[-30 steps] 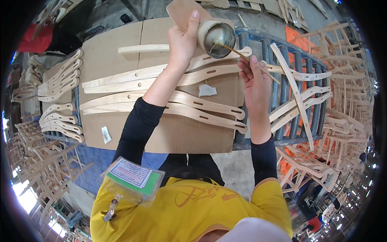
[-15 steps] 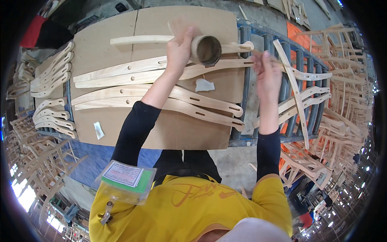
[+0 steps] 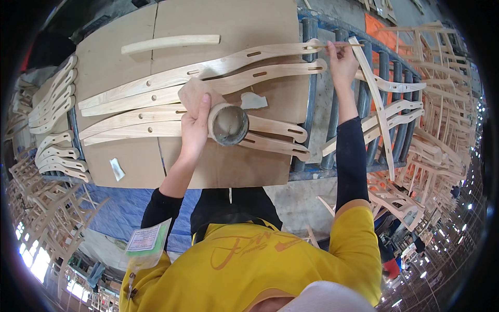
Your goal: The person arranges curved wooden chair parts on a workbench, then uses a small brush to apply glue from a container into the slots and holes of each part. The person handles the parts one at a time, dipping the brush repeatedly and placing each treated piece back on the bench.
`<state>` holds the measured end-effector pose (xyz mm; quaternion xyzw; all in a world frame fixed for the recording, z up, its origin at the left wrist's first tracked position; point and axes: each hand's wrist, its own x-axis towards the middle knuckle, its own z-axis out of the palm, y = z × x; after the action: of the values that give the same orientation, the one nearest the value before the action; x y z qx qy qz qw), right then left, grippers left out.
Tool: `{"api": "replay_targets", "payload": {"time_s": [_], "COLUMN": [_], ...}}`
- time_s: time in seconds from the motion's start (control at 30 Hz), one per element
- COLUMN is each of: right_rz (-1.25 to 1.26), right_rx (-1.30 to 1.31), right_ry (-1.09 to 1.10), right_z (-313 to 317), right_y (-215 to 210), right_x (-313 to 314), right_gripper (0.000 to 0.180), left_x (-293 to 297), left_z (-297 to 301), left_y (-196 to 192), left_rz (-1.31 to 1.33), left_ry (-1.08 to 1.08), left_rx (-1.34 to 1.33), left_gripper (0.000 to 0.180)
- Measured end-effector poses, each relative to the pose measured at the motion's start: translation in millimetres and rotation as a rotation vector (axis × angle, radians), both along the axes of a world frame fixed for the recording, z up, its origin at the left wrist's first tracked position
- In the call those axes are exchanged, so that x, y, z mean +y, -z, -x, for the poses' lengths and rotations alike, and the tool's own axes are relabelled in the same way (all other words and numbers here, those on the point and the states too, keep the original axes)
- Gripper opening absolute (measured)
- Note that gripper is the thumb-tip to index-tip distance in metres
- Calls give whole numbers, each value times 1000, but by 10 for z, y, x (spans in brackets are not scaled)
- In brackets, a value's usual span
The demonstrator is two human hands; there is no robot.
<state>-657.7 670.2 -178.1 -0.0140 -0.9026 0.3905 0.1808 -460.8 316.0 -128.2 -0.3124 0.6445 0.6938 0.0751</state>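
Note:
My left hand grips an open round cup with a greyish-brown inside. A tan flat piece, perhaps sandpaper or card, sticks out above the thumb. The cup hangs over the two nearer slotted curved wooden pieces, hiding part of them. In my right hand, fingers pinch a thin stick. Its left tip is at the rounded right end of the farthest slotted piece. Just nearer lies another slotted piece.
Brown cardboard covers the blue roller stand. A loose curved strip lies at the back. White scraps rest on the cardboard. More curved pieces are stacked left; a long strip crosses others at right. Wooden frames stand beyond.
My left hand has brought the cup nearer and leftward, uncovering the farther pieces and the loose strip. My right hand has moved farther away, with the stick now at the farthest piece's end.

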Motion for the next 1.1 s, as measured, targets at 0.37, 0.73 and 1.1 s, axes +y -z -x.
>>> {"api": "replay_targets", "payload": {"time_s": [0.37, 0.73, 1.1], "right_rz": [-16, -113, -115], "right_rx": [17, -23, -29], "right_ry": [6, 5, -207], "right_z": [16, 75, 132], "right_y": [105, 268, 136], "right_x": [16, 30, -18], "right_gripper": [24, 23, 19], "left_x": [-31, -5, -50], "left_z": [-251, -246, -319], "left_y": [-84, -131, -37], "left_rz": [-101, -31, -74], "left_ry": [-73, -75, -128], "left_rx": [-76, -106, -99], "left_gripper": [50, 53, 51]}}
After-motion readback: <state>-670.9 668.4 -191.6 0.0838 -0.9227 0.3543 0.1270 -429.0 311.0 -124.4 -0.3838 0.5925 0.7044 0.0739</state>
